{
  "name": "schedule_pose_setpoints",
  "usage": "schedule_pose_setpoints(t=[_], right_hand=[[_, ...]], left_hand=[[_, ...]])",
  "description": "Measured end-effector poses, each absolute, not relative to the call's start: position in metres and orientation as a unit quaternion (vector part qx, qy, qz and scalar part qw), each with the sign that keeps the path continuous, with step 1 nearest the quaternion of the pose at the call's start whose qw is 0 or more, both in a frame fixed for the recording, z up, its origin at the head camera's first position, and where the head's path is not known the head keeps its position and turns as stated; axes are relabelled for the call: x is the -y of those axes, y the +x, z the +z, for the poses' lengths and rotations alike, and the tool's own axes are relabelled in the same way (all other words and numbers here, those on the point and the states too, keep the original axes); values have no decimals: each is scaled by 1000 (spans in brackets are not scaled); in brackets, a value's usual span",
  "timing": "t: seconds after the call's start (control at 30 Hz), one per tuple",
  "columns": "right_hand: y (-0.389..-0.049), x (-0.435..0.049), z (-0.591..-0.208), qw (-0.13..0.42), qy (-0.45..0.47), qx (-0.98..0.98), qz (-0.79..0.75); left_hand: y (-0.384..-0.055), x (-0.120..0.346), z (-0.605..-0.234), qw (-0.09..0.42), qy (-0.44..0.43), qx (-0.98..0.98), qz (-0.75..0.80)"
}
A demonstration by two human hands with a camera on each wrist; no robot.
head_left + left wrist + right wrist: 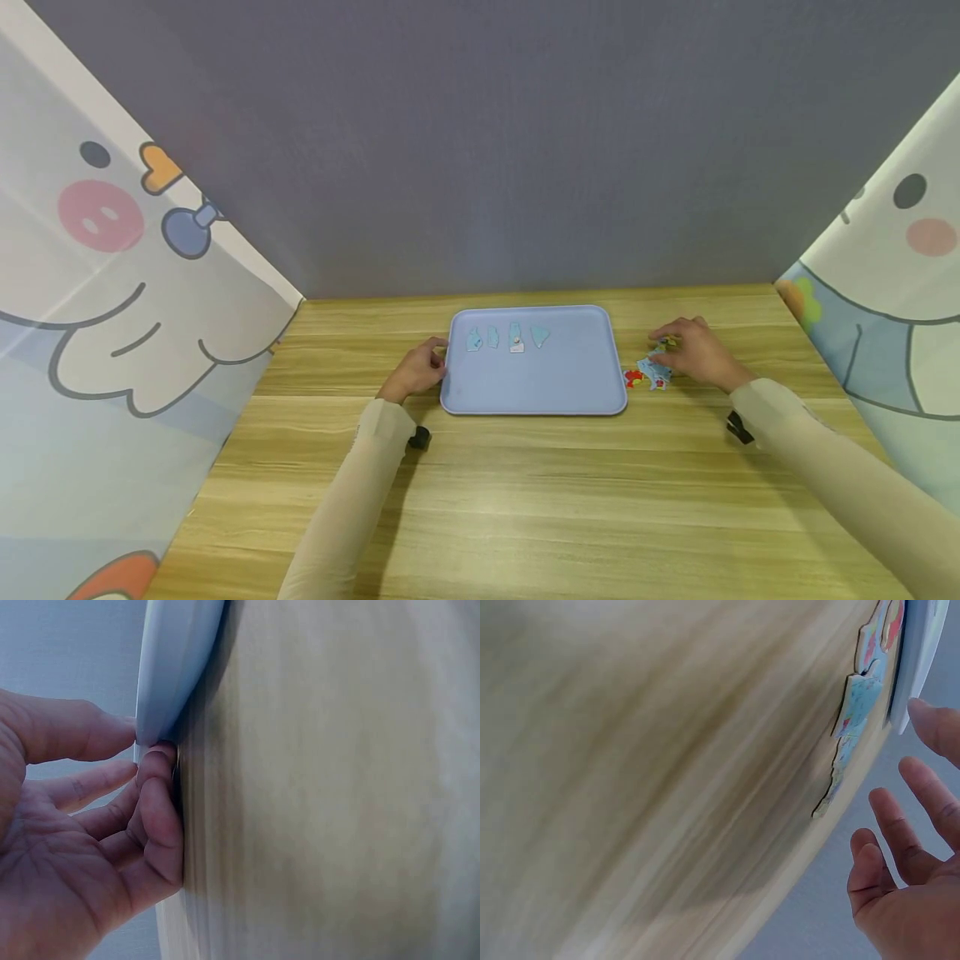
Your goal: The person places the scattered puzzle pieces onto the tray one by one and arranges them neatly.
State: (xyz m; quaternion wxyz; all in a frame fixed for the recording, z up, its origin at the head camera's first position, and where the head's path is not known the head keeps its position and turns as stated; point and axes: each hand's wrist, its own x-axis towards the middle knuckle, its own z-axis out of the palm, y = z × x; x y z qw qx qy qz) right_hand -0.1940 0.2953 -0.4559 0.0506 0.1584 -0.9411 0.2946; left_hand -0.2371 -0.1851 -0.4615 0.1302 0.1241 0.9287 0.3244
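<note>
Against the left rim of a pale blue tray point(533, 383) is my left hand point(422, 368), its thumb and fingertips pinching the edge. In the left wrist view, the fingers point(161, 825) are curled beside the tray's rim, low to the wood. My right hand point(693, 354) hovers above a cluster of jigsaw puzzle pieces point(654, 372) off the tray's right side. Its fingers point(896, 825) are spread and loosely bent, with nothing between them. The hand partly covers the cluster in the head view. A red-and-yellow piece point(633, 378) lies nearest the tray.
Several light blue puzzle pieces point(517, 338) lie in a row along the tray's upper left part. The wooden table point(540, 500) ends at a grey partition point(525, 167) behind. Panels printed with cartoon figures point(112, 333) flank both sides.
</note>
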Motion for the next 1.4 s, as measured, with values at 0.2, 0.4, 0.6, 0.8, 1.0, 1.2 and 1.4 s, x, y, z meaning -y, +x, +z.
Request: schedule_pose_setpoints(t=[0.2, 0.4, 0.6, 0.8, 1.0, 1.2, 1.4], right_hand=[[-193, -300, -460, 41, 161, 941, 295], [-193, -303, -463, -3, 149, 944, 295], [-194, -307, -465, 2, 168, 941, 295], [-195, -312, -466, 8, 170, 938, 301], [-197, -310, -467, 4, 145, 942, 304], [-199, -309, -466, 17, 155, 945, 287], [-199, -308, -465, 13, 159, 947, 279]], left_hand=[[-238, 186, -463, 130, 125, -928, 326], [-240, 186, -464, 135, 118, -929, 323], [-240, 185, -464, 137, 118, -928, 325], [-240, 185, -464, 137, 115, -929, 325], [-241, 185, -464, 136, 114, -929, 323], [-240, 185, -463, 141, 113, -928, 326], [-240, 185, -461, 143, 117, -930, 318]])
